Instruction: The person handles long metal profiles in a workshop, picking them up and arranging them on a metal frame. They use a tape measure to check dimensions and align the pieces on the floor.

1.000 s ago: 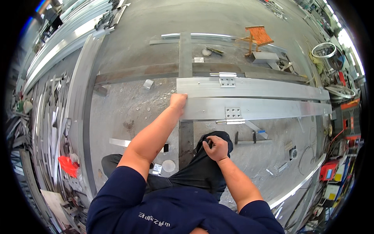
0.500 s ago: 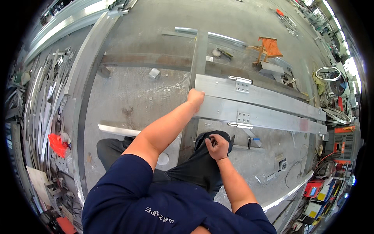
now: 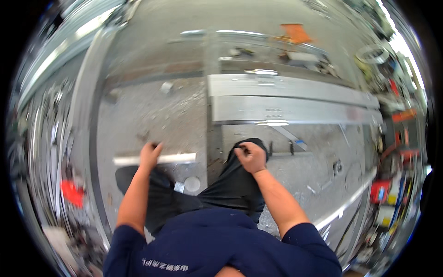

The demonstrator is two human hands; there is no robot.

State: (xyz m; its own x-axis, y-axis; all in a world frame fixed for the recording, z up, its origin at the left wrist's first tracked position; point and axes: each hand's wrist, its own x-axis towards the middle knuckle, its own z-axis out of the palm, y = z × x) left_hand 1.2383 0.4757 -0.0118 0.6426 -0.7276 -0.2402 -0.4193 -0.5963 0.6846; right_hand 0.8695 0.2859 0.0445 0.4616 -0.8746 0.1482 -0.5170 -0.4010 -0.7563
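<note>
My left hand (image 3: 150, 156) is over my left knee, beside a pale metal strip (image 3: 177, 158) on the floor. Its thumb stands off from the fingers, but motion smears them, and whether it holds anything is unclear. Over my right knee, my right hand (image 3: 254, 158) is closed with curled fingers; what is inside, if anything, is hidden. Ahead and to the right lie two long silver metal bars (image 3: 286, 86) (image 3: 295, 110), side by side, apart from both hands. Each carries a shiny hinge-like fitting, one on the far edge (image 3: 261, 72) and one on the near edge (image 3: 272, 123).
A grey upright-running beam (image 3: 213, 138) passes under the bars' left ends. Piled metal offcuts (image 3: 50, 138) and a red bag (image 3: 72, 194) lie at left. An orange folding stool (image 3: 296, 33) stands far off; a red device (image 3: 380, 191) sits at right.
My left hand has let go of the bars' left end and moved back and left to my left knee. The right hand stays by the right knee. The view has shifted and blurred.
</note>
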